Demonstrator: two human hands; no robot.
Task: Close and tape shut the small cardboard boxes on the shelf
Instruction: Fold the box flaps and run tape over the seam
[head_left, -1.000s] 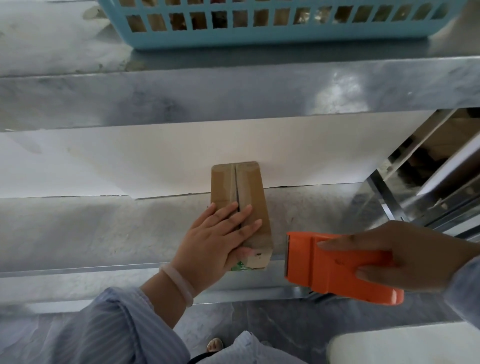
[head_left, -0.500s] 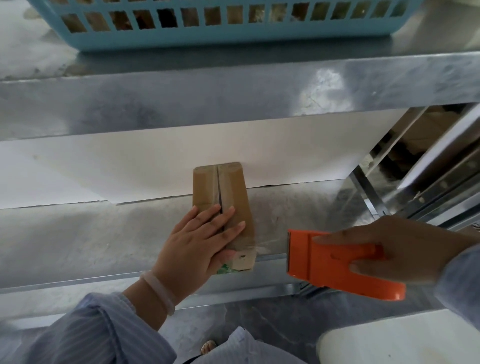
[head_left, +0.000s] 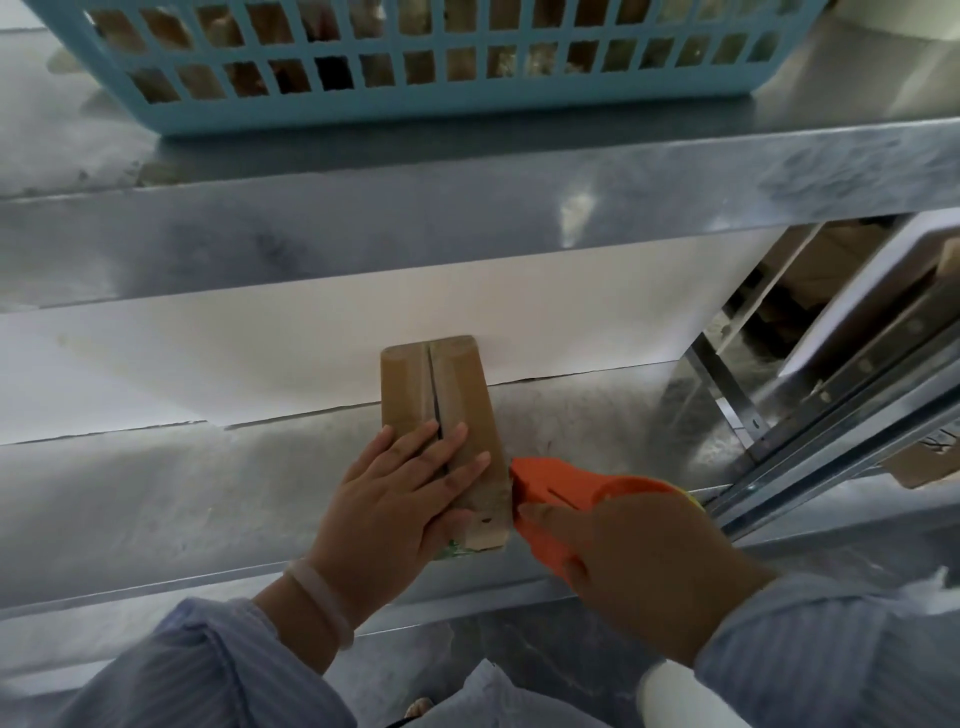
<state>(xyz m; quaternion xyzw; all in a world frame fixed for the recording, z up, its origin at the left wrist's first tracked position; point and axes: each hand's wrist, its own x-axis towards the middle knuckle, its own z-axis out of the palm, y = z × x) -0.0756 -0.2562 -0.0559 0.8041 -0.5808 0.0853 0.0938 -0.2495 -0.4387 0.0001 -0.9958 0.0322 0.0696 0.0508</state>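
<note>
Small brown cardboard box (head_left: 441, 410) lies flat on the lower grey metal shelf (head_left: 182, 493), near end at the shelf's front lip, far end against the white backing sheet (head_left: 260, 364). Long axis runs straight away from the person; the seam between the two top flaps follows that axis and shows as a dark slit, no tape visible on it. Judgement: light, stiff-walled, crushable if squeezed, and likely to slide on the smooth metal, so hold it from above with a flat palm across both flaps. Left hand (head_left: 395, 509) does this: fingers (head_left: 415, 449) straight and spread, pressing both flaps on the near half. Right hand (head_left: 644, 571) curls around an orange plastic tape dispenser (head_left: 550, 480), its front end just beside the box's near right edge; contact cannot be told. A light blue plastic lattice basket (head_left: 363, 111) stands on the upper shelf (head_left: 467, 208).
</note>
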